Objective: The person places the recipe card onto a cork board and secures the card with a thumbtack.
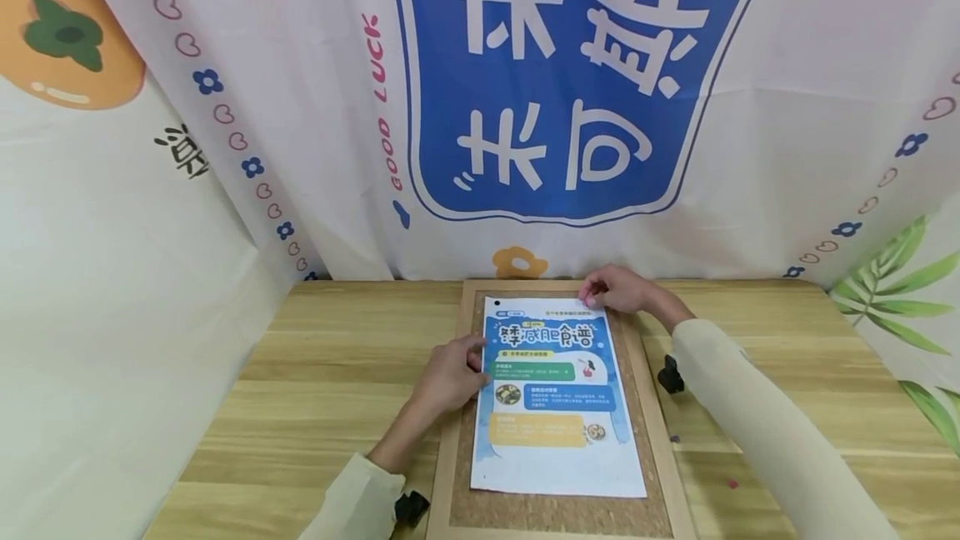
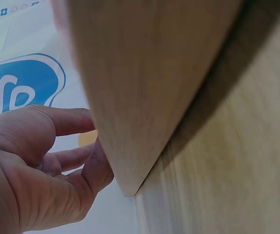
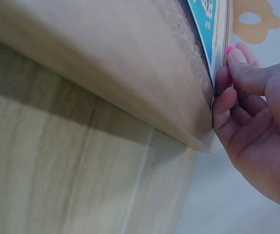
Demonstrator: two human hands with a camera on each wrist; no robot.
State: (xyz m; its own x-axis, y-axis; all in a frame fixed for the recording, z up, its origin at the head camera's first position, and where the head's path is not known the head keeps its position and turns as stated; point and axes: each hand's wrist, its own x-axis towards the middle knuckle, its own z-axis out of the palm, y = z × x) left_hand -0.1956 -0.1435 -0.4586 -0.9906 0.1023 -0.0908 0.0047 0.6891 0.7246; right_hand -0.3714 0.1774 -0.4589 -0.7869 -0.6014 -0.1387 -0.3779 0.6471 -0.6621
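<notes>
A printed sheet [image 1: 555, 470] is laid on a cork board [image 1: 555, 515], which is set on a wooden surface [image 1: 337, 382] before a patterned cloth [image 1: 810, 165]. At the sheet's upper right corner, a pink pin [image 3: 230, 49] is pinched by the right hand [image 1: 621, 288], its grip clamped. The board's left side is touched by the left hand [image 1: 450, 373], whose grip is held apart, loosely bent. The upper left corner is marked by a black pin [image 1: 497, 303].
</notes>
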